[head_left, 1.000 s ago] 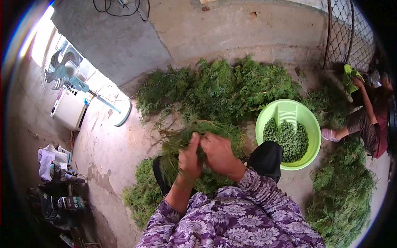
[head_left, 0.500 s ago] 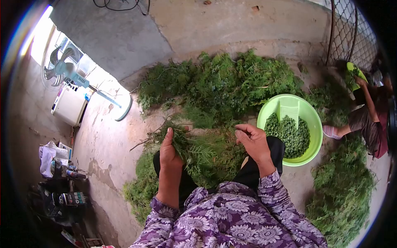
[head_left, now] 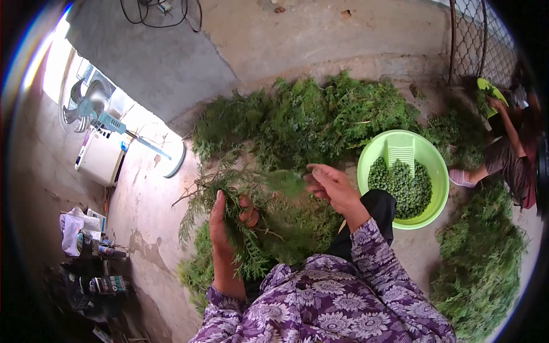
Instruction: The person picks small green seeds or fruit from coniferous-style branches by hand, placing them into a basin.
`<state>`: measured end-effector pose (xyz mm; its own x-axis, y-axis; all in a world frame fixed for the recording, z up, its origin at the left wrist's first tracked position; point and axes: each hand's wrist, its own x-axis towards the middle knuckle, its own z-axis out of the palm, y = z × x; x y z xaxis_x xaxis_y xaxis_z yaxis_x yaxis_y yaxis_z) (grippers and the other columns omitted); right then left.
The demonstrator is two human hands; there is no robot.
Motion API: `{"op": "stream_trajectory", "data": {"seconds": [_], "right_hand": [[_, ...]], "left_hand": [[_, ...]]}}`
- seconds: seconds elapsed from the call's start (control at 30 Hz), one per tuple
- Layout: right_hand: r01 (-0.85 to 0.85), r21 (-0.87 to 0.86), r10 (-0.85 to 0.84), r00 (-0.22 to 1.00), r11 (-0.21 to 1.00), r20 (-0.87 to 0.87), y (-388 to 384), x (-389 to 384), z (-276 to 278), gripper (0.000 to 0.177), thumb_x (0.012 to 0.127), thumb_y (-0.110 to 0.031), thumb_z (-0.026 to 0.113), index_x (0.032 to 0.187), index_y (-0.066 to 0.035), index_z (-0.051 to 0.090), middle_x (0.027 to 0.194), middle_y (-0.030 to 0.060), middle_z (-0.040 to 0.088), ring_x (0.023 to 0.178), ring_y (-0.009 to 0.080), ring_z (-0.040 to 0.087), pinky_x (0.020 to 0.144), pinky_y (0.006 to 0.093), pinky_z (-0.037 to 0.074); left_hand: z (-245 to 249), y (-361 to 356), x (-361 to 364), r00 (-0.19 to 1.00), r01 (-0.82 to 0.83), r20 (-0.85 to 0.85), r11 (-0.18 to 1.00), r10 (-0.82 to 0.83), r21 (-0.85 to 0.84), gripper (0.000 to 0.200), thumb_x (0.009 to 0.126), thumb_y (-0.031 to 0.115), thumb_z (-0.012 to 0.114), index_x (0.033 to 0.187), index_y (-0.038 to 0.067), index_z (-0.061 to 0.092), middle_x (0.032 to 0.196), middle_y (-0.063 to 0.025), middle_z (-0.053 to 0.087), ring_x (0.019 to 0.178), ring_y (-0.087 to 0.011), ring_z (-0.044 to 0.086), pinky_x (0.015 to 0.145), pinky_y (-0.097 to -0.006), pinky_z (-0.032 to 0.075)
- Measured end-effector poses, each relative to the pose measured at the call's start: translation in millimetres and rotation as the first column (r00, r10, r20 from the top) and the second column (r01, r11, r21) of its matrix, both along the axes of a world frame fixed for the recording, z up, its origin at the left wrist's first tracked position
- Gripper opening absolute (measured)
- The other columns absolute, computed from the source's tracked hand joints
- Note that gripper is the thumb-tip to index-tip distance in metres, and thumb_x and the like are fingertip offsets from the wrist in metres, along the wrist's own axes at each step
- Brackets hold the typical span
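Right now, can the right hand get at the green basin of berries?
Probably yes: the right hand is just beside the green basin, whose top is open and uncovered, and nothing stands between them.

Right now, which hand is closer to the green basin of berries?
Right. The right hand is just left of the green basin; the left hand grips a leafy sprig farther left.

Lime-green basin (head_left: 434,166), purple floral sleeve (head_left: 374,254)
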<state>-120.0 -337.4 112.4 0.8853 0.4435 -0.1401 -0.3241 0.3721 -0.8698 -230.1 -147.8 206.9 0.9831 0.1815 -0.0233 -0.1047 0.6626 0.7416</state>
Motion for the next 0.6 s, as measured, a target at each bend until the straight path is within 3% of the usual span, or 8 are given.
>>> {"op": "stream_trajectory", "data": {"seconds": [0.07, 0.13, 0.27, 0.33, 0.4, 0.43, 0.47, 0.6], "right_hand": [[-0.018, 0.042, 0.019, 0.999, 0.999, -0.037, 3.5, 1.5, 13.1, 0.035, 0.087, -0.030, 0.047, 0.110, -0.004, 0.051, 0.094, 0.0040, 0.056, 0.067, 0.0077, 0.053, 0.055, 0.0183, 0.041], [-0.171, 0.147, 0.171, 0.985, 0.974, 0.014, 5.1, 4.8, 20.6, 0.037, 0.087, -0.032, 0.046, 0.112, -0.005, 0.049, 0.097, 0.0051, 0.056, 0.070, 0.0089, 0.053, 0.055, 0.0188, 0.042], [-0.173, 0.180, 0.165, 0.985, 0.968, 0.059, 17.0, 3.1, 25.9, 0.037, 0.086, -0.032, 0.047, 0.111, -0.004, 0.050, 0.097, 0.0052, 0.055, 0.065, 0.0063, 0.050, 0.051, 0.0176, 0.040], [-0.156, 0.375, 0.211, 0.971, 0.914, -0.109, 18.1, -5.8, 33.2, 0.034, 0.084, -0.029, 0.052, 0.108, -0.005, 0.053, 0.085, 0.0018, 0.056, 0.055, 0.0032, 0.044, 0.048, 0.0164, 0.036], [-0.234, 0.251, 0.248, 0.969, 0.939, -0.022, 8.3, -6.1, 36.7, 0.036, 0.081, -0.030, 0.056, 0.107, -0.006, 0.053, 0.081, -0.0004, 0.054, 0.058, 0.0034, 0.044, 0.048, 0.0176, 0.036], [-0.297, 0.117, 0.291, 0.955, 0.948, 0.062, 4.3, -6.4, 39.3, 0.038, 0.078, -0.031, 0.061, 0.106, -0.006, 0.054, 0.078, -0.0027, 0.052, 0.061, 0.0036, 0.044, 0.049, 0.0188, 0.036], [-0.296, 0.116, 0.291, 0.955, 0.948, 0.060, 2.7, -9.0, 44.1, 0.038, 0.078, -0.031, 0.061, 0.106, -0.006, 0.054, 0.078, -0.0027, 0.052, 0.061, 0.0036, 0.044, 0.049, 0.0188, 0.036], [-0.247, 0.013, 0.240, 0.953, 0.969, 0.184, 4.8, -16.9, 46.9, 0.035, 0.077, -0.024, 0.062, 0.105, -0.005, 0.055, 0.076, -0.0039, 0.054, 0.065, 0.0037, 0.046, 0.055, 0.0198, 0.038]], "left_hand": [[-0.6, 0.0, -1.5, 0.995, 0.064, 0.073, 0.998, -0.062, -0.029, 0.027, 0.090, 0.031, 0.034, 0.096, 0.008, 0.047, 0.071, -0.0055, 0.047, 0.052, -0.0119, 0.037, 0.045, -0.0259, 0.031], [-0.9, -0.6, -4.4, 0.995, 0.076, 0.075, 0.997, -0.073, -0.034, 0.028, 0.090, 0.031, 0.034, 0.096, 0.008, 0.047, 0.071, -0.0052, 0.046, 0.051, -0.0118, 0.037, 0.045, -0.0257, 0.031], [-3.9, 3.0, -6.2, 0.994, 0.067, 0.083, 0.998, -0.065, -0.015, 0.029, 0.090, 0.032, 0.034, 0.097, 0.008, 0.048, 0.069, -0.0046, 0.045, 0.049, -0.0116, 0.035, 0.044, -0.0256, 0.031], [-4.0, 2.9, -6.5, 0.995, 0.052, 0.084, 0.999, -0.052, 0.002, 0.029, 0.090, 0.033, 0.035, 0.096, 0.008, 0.048, 0.070, -0.0047, 0.046, 0.048, -0.0120, 0.037, 0.044, -0.0259, 0.031], [-4.8, 4.8, -7.9, 0.996, 0.034, 0.085, 0.999, -0.035, 0.016, 0.030, 0.090, 0.034, 0.036, 0.096, 0.008, 0.049, 0.071, -0.0049, 0.047, 0.048, -0.0125, 0.038, 0.044, -0.0262, 0.032], [-5.0, 7.5, -8.8, 0.999, -0.029, 0.025, 0.993, 0.026, 0.112, 0.031, 0.089, 0.034, 0.036, 0.096, 0.007, 0.049, 0.074, -0.0057, 0.049, 0.051, -0.0138, 0.042, 0.046, -0.0269, 0.035], [-5.3, 9.1, -9.2, 0.995, -0.084, -0.028, 0.974, 0.092, 0.210, 0.032, 0.089, 0.035, 0.037, 0.096, 0.007, 0.049, 0.078, -0.0066, 0.051, 0.053, -0.0151, 0.046, 0.047, -0.0277, 0.038], [-1.9, 8.6, -3.2, 0.999, 0.012, -0.043, 0.987, -0.005, 0.163, 0.033, 0.089, 0.036, 0.037, 0.095, 0.007, 0.050, 0.095, -0.0116, 0.055, 0.064, -0.0186, 0.054, 0.056, -0.0309, 0.046]]}}
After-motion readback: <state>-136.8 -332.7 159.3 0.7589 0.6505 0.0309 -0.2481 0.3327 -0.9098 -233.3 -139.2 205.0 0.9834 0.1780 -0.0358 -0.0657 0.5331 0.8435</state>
